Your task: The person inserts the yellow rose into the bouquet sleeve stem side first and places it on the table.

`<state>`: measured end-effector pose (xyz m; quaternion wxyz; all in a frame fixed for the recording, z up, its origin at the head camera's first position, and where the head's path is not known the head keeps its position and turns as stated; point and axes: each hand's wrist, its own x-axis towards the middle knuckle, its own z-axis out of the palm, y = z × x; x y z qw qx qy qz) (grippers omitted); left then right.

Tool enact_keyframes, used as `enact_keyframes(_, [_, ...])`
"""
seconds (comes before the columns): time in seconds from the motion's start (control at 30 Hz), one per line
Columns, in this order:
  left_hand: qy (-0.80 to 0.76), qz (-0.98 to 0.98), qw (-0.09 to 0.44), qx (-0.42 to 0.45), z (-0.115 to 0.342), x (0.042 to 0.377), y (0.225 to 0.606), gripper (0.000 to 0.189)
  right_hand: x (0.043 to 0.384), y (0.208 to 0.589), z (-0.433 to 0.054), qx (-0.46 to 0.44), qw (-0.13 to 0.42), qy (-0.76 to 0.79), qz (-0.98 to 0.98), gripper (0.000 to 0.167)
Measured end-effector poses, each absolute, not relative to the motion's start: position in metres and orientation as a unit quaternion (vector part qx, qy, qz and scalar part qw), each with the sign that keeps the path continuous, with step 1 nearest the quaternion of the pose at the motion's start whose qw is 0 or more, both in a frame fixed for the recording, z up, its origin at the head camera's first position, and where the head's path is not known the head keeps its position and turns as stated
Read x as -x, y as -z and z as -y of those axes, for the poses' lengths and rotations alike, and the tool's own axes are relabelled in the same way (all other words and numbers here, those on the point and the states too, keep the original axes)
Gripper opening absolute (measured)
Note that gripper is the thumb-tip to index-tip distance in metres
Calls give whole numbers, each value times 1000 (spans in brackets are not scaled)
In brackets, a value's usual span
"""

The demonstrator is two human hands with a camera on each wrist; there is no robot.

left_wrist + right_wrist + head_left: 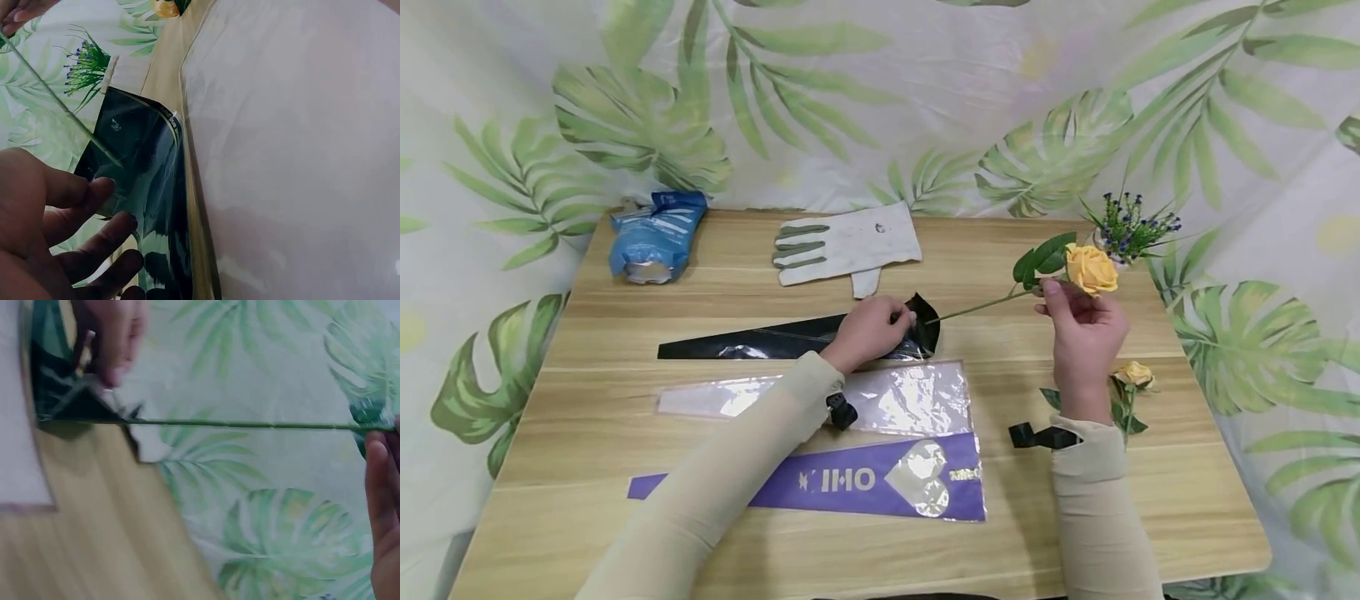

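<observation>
A black tapered flower sleeve lies on the table, its wide mouth to the right. At that mouth my left hand pinches the upper edge between thumb and forefinger, and the other fingers spread beside the film. My right hand holds a yellow artificial rose just below its bloom and leaves. The thin green stem slants leftward, its lower end at the opening of the sleeve. How far the tip is inside, I cannot tell.
Below the black sleeve lie a clear sleeve and a purple sleeve with a heart window. Another yellow rose is right of my right forearm. Along the back are a blue packet, a white glove and a small purple-flowered plant.
</observation>
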<state>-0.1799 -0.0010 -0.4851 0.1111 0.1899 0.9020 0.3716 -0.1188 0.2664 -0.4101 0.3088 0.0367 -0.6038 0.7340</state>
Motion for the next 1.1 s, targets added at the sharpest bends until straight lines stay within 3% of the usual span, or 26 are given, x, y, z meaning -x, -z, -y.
enact_keyframes(0.4, [-424, -868, 120, -231, 1, 176, 486, 25, 127, 462, -262, 168, 203, -840, 475, 34])
enact_keyframes(0.57, [-405, -876, 111, -236, -2, 176, 487, 26, 126, 466, -261, 176, 177, -843, 477, 38])
enact_keyframes(1.1, [-371, -892, 69, -250, -5, 173, 474, 26, 124, 474, -241, 143, 125, -849, 494, 29])
